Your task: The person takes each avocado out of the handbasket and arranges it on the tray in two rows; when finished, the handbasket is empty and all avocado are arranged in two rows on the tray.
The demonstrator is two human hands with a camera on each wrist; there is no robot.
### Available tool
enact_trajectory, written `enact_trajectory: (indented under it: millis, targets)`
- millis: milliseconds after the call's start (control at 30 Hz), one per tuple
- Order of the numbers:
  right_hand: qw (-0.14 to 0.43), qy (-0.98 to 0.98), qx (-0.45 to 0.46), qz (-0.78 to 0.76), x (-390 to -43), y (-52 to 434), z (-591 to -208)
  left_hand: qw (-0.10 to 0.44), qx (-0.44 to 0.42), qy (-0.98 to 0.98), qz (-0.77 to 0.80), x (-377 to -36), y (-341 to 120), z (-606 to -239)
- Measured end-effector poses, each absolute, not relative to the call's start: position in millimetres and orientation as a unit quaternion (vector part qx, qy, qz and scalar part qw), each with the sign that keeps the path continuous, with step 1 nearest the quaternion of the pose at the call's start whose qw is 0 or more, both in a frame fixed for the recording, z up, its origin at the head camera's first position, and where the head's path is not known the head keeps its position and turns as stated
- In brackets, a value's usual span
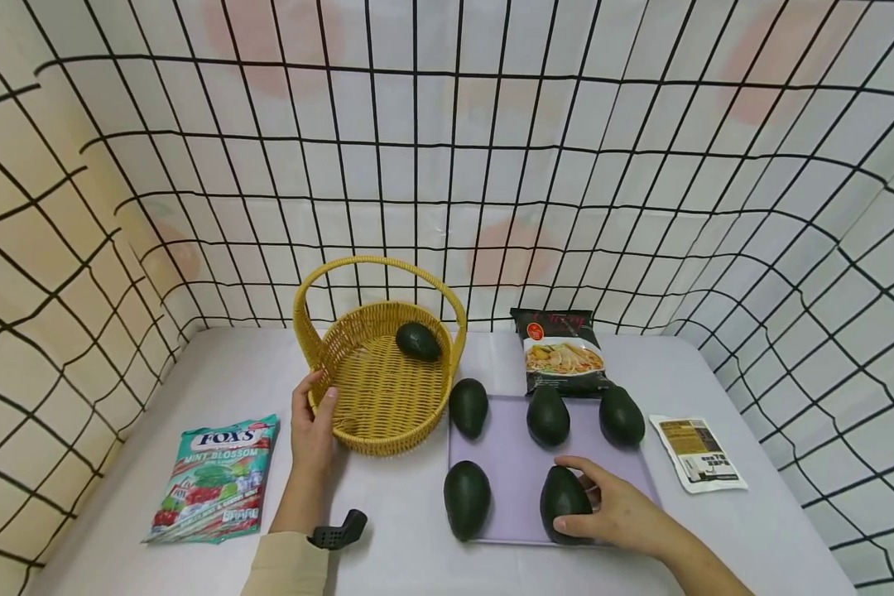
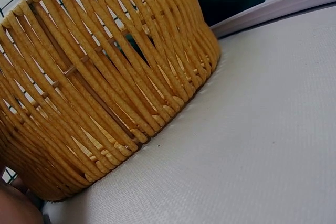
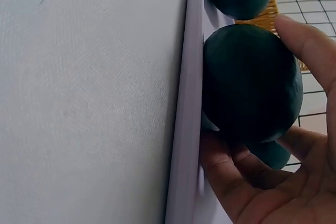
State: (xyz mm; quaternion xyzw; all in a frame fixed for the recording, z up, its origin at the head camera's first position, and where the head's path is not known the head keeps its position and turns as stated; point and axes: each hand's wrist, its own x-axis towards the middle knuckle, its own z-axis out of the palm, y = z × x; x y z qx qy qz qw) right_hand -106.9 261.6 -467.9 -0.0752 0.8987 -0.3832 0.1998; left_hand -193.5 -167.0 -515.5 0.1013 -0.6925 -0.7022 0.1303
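Note:
A yellow wicker basket [image 1: 387, 430] with a tall arched handle stands left of centre, one dark green avocado [image 1: 418, 341] inside it. My left hand [image 1: 313, 430] grips its left rim, thumb over the inner side. In the left wrist view the woven wall of the basket [image 2: 121, 66] fills the upper left. At the front right of a lilac tray [image 1: 510, 488], my right hand [image 1: 618, 509] holds an avocado [image 1: 564, 505] between thumb and fingers. The right wrist view shows this avocado [image 3: 252, 80] at the tray's edge, fingers curled around its side. Several more avocados lie on the tray.
A teal candy bag [image 1: 216, 480] lies on the left of the white table. Behind the tray is a black noodle packet [image 1: 562, 352], and to its right a small white-and-brown sachet [image 1: 698, 454]. Black wire grid [image 1: 447, 174] encloses the back and sides.

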Motion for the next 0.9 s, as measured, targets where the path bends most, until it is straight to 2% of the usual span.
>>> enact_trajectory:
  millis: [900]
  targets:
    - [0.166, 0.917, -0.094, -0.35, -105.6, 256.6, -466.7, 0.133, 0.101, -0.683, -0.711, -193.3, -166.9, -514.4]
